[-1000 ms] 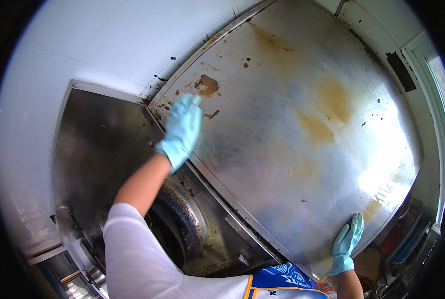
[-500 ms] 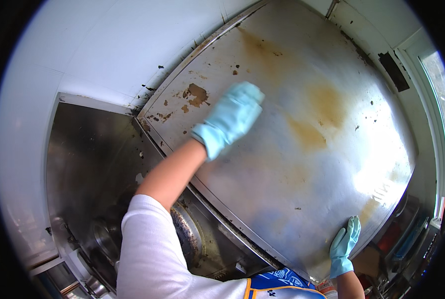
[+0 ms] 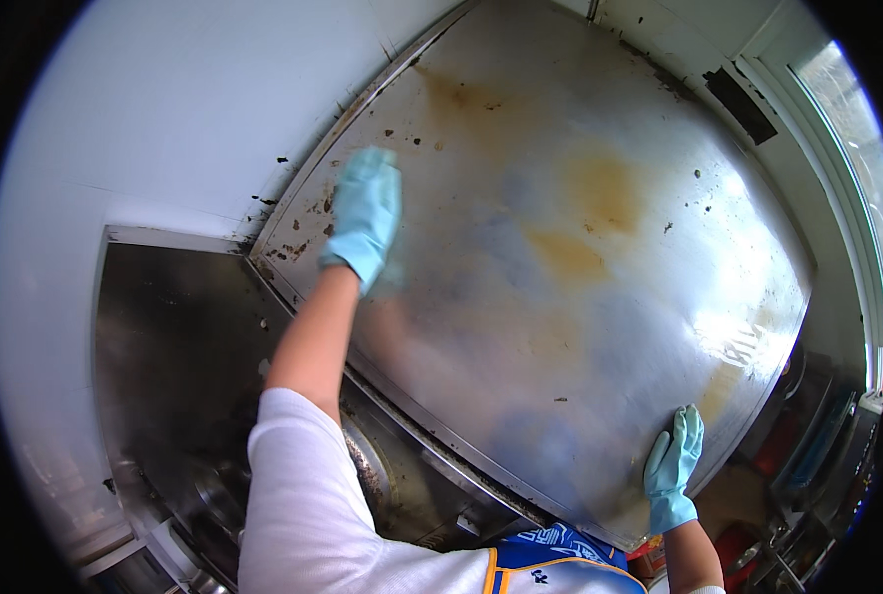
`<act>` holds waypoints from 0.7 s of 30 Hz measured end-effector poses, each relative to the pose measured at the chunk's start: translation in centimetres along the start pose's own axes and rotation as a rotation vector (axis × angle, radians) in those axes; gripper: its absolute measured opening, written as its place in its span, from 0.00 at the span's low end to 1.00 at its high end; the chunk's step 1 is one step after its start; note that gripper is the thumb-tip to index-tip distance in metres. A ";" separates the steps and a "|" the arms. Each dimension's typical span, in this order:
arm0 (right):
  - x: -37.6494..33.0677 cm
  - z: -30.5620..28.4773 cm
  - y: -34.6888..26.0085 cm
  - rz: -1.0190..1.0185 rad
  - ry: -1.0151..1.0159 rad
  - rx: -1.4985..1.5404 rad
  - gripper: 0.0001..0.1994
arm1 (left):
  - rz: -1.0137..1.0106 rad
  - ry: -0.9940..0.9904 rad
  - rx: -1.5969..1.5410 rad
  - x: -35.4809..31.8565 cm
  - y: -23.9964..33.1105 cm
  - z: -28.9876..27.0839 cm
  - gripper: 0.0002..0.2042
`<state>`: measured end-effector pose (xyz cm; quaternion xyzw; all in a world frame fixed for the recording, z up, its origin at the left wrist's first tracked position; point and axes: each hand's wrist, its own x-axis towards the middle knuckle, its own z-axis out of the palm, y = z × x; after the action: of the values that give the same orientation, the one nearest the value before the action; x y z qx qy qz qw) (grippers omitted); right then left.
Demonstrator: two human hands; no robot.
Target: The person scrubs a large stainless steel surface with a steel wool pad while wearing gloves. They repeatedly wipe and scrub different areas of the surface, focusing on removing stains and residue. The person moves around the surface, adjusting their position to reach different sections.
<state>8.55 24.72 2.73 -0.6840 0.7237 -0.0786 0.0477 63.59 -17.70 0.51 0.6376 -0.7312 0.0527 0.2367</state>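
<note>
A large, dull metal sheet (image 3: 481,327) with brown stains and dark specks fills the middle of the view. My left hand (image 3: 364,213), in a pale turquoise rubber glove, reaches over its left part, beside a patch of rusty brown marks (image 3: 298,238). Motion smears those fingers, and whatever may lie under them is hidden. At the lower right, my right hand (image 3: 673,470) wears a matching glove. It lies on the sheet near the edge, fingers stretched out, holding nothing I can see.
A white wall (image 3: 204,109) borders the sheet on the left. Below it are a dark steel panel (image 3: 174,337) and a round metal ring (image 3: 370,465), partly hidden by my arm. A window (image 3: 842,109) stands at the right, above cluttered kitchenware (image 3: 808,465).
My left hand has swept left across the sheet, towards the rusty marks. The right hand stays at the sheet's lower right edge. The view has shifted slightly.
</note>
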 end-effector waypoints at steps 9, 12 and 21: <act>1.0 -0.9 -1.1 -0.027 0.091 0.077 0.22 | 0.332 -0.223 -0.345 -18.0 32.8 0.2 0.24; 0.8 -0.8 -0.9 -0.047 0.090 0.096 0.21 | 0.180 -0.319 -0.504 -22.9 41.6 -1.0 0.31; 2.6 -1.7 -2.8 0.133 0.390 0.603 0.19 | 0.010 0.050 -0.460 -28.0 33.8 -3.9 0.20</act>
<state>10.83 22.11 4.96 -0.5629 0.7063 -0.4140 0.1132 34.44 15.29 -0.06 0.5615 -0.7212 -0.0983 0.3936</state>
